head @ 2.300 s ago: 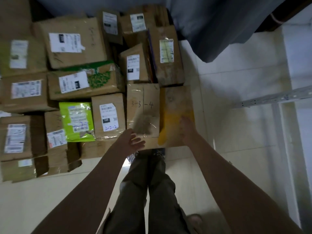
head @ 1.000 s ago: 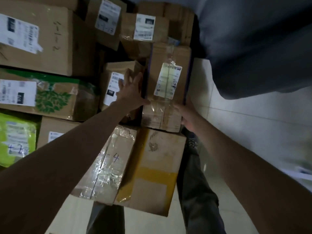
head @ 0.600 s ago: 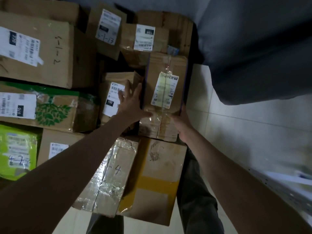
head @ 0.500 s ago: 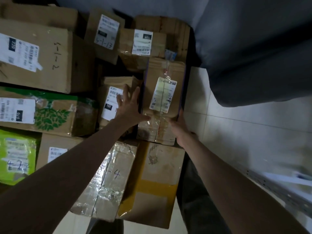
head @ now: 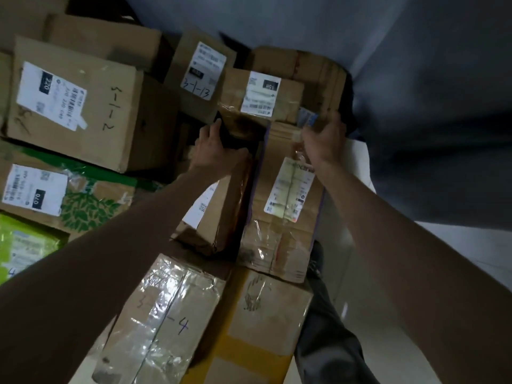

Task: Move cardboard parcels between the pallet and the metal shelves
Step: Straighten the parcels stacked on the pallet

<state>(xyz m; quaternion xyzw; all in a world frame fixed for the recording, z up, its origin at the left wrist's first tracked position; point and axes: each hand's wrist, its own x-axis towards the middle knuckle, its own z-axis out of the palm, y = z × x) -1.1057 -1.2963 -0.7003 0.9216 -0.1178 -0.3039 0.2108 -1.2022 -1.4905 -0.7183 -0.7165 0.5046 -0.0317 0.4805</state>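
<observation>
The long taped parcel (head: 285,195) with the pale label lies in the stack at its right edge, its near end resting on the yellow-taped box (head: 266,322) below. I have my hands apart at its far end: my right hand (head: 322,139) curls over the far right corner, and my left hand (head: 219,151) reaches into the dark gap along its far left side, fingers hooked down out of sight, so I cannot tell how firm that grip is. This looks like the pickup step. Next I judge I need to lift the far end clear of the labelled box (head: 260,95) behind it and the smaller box (head: 213,214) just beside it on the left, without dragging them.
</observation>
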